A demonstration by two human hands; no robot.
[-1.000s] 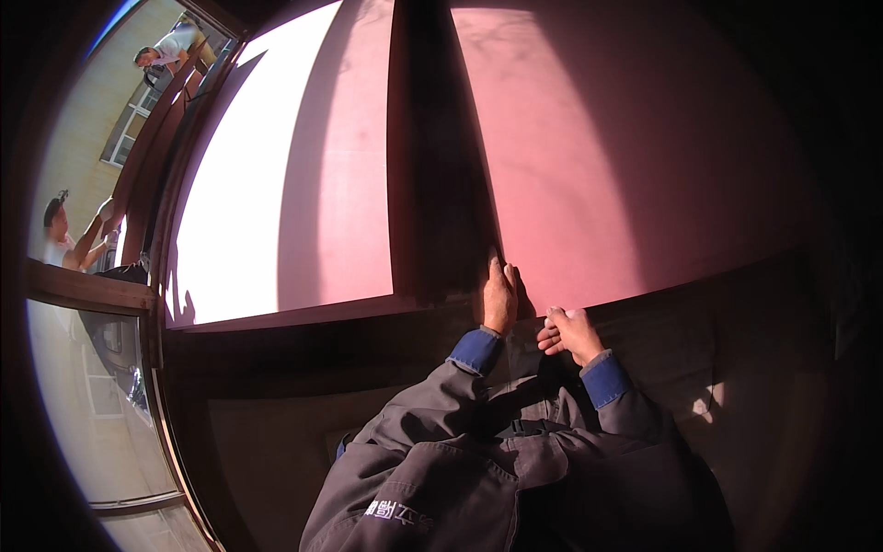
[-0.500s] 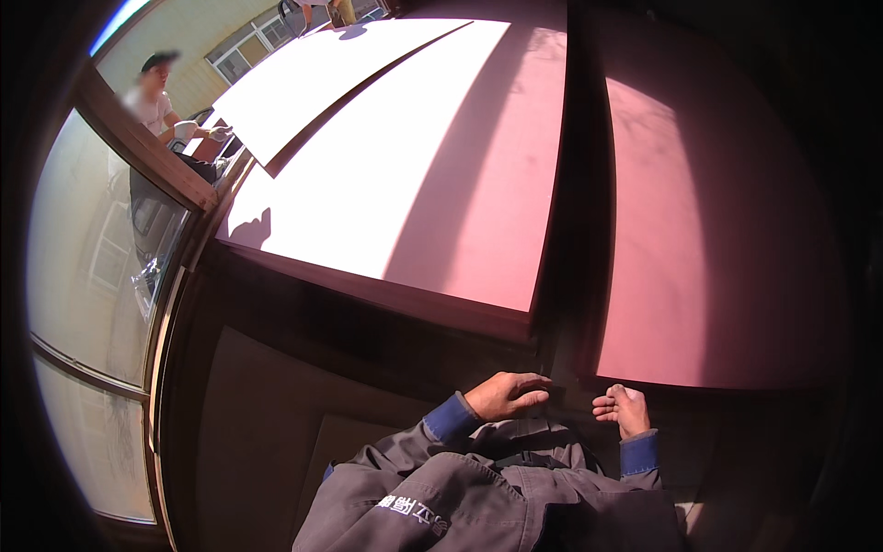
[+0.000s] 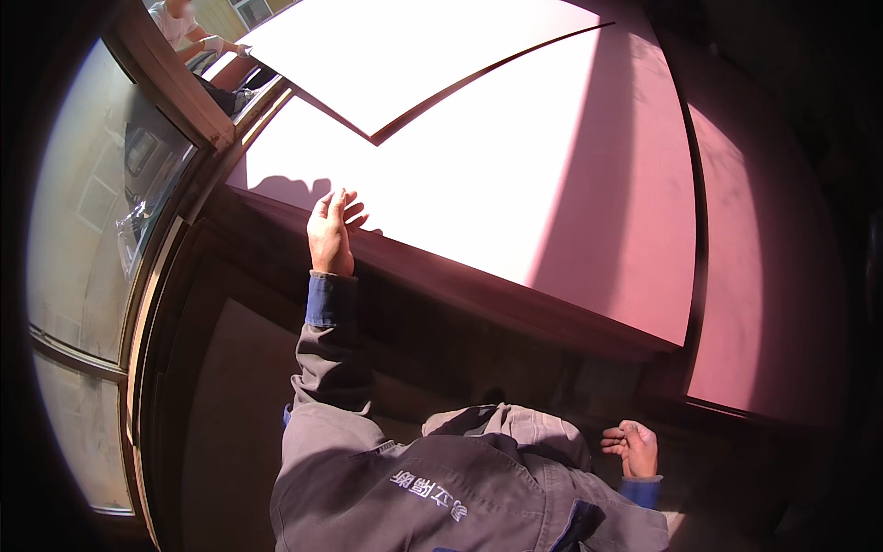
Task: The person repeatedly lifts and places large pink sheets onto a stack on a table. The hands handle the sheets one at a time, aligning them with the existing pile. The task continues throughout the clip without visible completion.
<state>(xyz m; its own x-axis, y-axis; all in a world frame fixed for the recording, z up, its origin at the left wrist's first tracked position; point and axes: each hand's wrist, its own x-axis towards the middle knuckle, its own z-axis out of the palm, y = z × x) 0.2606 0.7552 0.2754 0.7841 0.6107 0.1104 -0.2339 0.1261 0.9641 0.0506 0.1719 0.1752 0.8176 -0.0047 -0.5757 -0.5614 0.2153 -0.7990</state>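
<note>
The fingers (image 3: 345, 204) of the left hand (image 3: 329, 237) are spread loosely open and laid against the near edge of a large flat reddish panel (image 3: 478, 184), nothing being clasped; the hand appears to be placed there to steady or feel along that edge, where the sunlit face drops to a dark shaded side. The right hand (image 3: 633, 447) is held low beside the grey jacket (image 3: 460, 488), its fingers half curled and empty, apart from the panel's lower edge. The panel is lain across the middle of the view, with a second panel (image 3: 782, 276) just beside it on the right, parted by a dark narrow gap. A further pale sheet (image 3: 405, 55) is stacked beyond. At upper left another person's gloved hand (image 3: 213, 44) is rested near the sheets. No containers can be seen.
</note>
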